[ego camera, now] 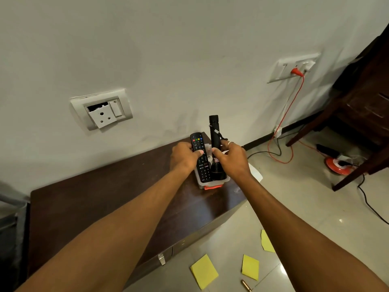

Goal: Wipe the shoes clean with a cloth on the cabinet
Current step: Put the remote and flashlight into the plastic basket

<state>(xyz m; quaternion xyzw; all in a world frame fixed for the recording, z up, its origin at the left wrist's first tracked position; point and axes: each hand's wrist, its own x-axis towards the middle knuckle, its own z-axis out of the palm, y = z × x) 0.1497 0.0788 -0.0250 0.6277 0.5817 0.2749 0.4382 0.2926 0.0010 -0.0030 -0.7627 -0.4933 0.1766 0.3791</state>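
1. Clear plastic container (212, 181): sits on the dark brown cabinet (105, 203), at the far right end of its top, close to the wall. Shows a red-orange piece (212, 188) under its near edge.
2. Inside the container: a black TV remote (201, 159) standing on end with its buttons toward the camera. Just right of it, a black flashlight (215, 142) with its wide head down and its tail rising well above the rim.
3. Left hand (185, 157), above the container's left side: grips the remote, thumb pressed across the button face, fingers behind it.
4. Right hand (233, 158), above the container's right side: grips the flashlight barrel, thumb in front, fingers curled round the far side. Wears a ring (230, 142) on one finger.
5. White paper (255, 171) just right of the container; cannot tell whether on the cabinet top or the floor.
6. Cabinet top: glossy, stretching left and nearer from the container, with a metal pull (161, 259) on the front below.
7. White wall behind the container: up and left, a broken socket plate (102, 111) with its insert hanging askew. Up and right, a switch plate (292, 67) holding a red plug, with a red cable (294, 98) dropping to the floor.
8. Pale tiled floor (305, 207) right of and nearer than the container: yellow sticky notes (204, 270), a red-orange cable reel (336, 165), black cables, and dark wooden furniture legs (349, 178).
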